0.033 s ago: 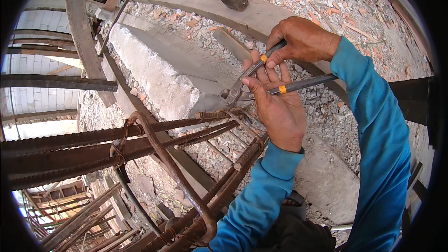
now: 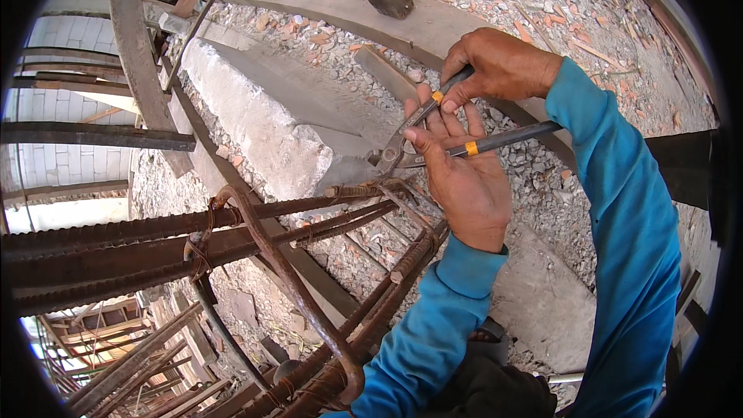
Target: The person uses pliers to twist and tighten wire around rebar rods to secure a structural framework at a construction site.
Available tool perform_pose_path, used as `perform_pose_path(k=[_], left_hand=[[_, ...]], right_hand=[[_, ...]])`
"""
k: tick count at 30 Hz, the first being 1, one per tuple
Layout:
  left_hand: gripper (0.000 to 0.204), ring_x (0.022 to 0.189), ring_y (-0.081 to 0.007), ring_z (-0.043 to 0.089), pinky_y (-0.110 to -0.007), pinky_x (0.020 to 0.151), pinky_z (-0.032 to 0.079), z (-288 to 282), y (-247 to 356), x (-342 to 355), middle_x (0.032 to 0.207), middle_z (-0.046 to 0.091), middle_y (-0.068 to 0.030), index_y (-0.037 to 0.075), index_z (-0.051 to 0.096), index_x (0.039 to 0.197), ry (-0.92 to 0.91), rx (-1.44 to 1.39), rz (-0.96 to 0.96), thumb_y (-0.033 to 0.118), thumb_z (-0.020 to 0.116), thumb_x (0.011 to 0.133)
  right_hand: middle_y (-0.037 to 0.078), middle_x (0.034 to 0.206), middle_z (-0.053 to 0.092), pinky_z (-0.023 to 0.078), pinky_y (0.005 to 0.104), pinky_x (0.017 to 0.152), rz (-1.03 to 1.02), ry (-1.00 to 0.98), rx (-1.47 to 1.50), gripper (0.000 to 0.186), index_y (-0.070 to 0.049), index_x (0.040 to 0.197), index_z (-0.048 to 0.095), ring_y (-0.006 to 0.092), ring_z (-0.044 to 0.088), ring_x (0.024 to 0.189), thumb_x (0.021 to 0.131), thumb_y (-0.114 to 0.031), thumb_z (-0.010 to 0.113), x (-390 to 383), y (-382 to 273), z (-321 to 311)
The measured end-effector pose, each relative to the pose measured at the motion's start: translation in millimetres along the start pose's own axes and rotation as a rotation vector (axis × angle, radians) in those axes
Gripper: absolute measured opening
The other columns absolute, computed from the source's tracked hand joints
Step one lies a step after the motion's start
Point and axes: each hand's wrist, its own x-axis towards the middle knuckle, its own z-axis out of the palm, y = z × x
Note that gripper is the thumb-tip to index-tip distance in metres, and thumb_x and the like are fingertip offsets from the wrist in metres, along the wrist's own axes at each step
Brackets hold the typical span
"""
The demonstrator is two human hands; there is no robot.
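Note:
A pair of long-handled pincers with yellow bands on the dark handles lies spread across my hands. My right hand pinches the far handle near its end, between thumb and fingers. Palm up, my left hand holds the tool from below; its thumb crosses in front of the near handle and its fingers pass behind the far one. The jaws reach the end of a tied steel rebar cage, beside a thin bent stirrup. What the jaws touch is too small to make out.
A rough concrete block lies just beyond the cage end. Thick rebars run in from the left, with a bent stirrup around them. Timber beams stand at upper left. Broken brick and gravel cover the ground.

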Motion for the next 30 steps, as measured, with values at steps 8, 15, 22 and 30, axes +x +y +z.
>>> perform_pose_path(k=[8,15,22,30], left_hand=[[0.062,0.138,-0.0199,0.030,-0.041,0.120,0.019,-8,-6,2,0.148,0.031,-0.0129,0.006,0.023,0.142,0.044,-0.008,0.058,0.049,0.034,0.100],[0.051,0.133,-0.0291,0.035,-0.046,0.115,0.028,-5,-7,10,0.140,0.034,-0.0166,0.004,0.030,0.135,0.201,0.014,0.082,0.044,0.026,0.103],[0.044,0.103,-0.0206,0.051,-0.039,0.100,0.042,10,2,2,0.101,0.052,-0.0085,0.007,0.046,0.099,0.363,-0.072,-0.114,0.051,0.048,0.096],[0.028,0.065,-0.0151,0.049,-0.038,0.075,0.047,-31,12,-29,0.057,0.041,0.0020,0.014,0.044,0.076,0.105,-0.001,-0.274,0.031,0.057,0.094]], right_hand=[[0.016,0.084,0.070,0.049,0.0347,0.072,-0.118,-0.203,0.149,0.041,0.001,0.096,0.071,0.0259,0.066,0.078,0.073,-0.031,0.079,21,2,4],[0.020,0.094,0.069,0.050,0.0368,0.076,-0.052,-0.208,0.115,0.050,0.000,0.106,0.069,0.0266,0.066,0.089,0.074,-0.037,0.079,18,-2,8],[0.021,0.095,0.068,0.051,0.0393,0.075,-0.108,-0.325,0.043,0.083,-0.002,0.127,0.053,0.0278,0.067,0.089,0.062,-0.041,0.087,-43,-14,-18],[0.007,0.070,0.063,0.050,0.0325,0.057,0.304,-0.915,0.693,0.039,0.002,0.096,0.062,0.0162,0.065,0.068,0.085,-0.035,0.071,-89,10,51]])
